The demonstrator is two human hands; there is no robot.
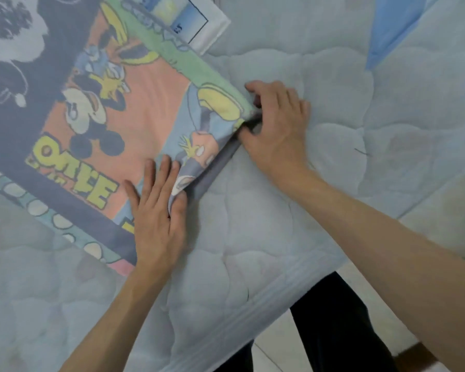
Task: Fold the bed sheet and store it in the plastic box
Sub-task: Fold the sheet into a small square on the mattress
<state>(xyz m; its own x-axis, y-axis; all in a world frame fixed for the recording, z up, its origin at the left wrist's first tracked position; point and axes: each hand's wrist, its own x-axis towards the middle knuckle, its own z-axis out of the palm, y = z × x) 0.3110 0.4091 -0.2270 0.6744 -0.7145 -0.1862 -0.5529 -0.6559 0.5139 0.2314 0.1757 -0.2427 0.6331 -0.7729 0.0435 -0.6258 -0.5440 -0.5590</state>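
Note:
The bed sheet (134,87), printed with cartoon figures on orange, navy and green panels, lies spread over the left half of the mattress. My left hand (157,210) lies flat on its near edge, fingers straight, with the thumb tucked under a raised fold. My right hand (277,124) grips the sheet's right edge, fingers curled and thumb pinching the lifted cloth. The plastic box is out of view.
A pale quilted mattress (293,237) fills most of the view. A white label patch (199,20) shows at the sheet's far edge, a blue patch (389,30) at the upper right. My dark trousers (330,326) and a tiled floor (274,345) show below the mattress edge.

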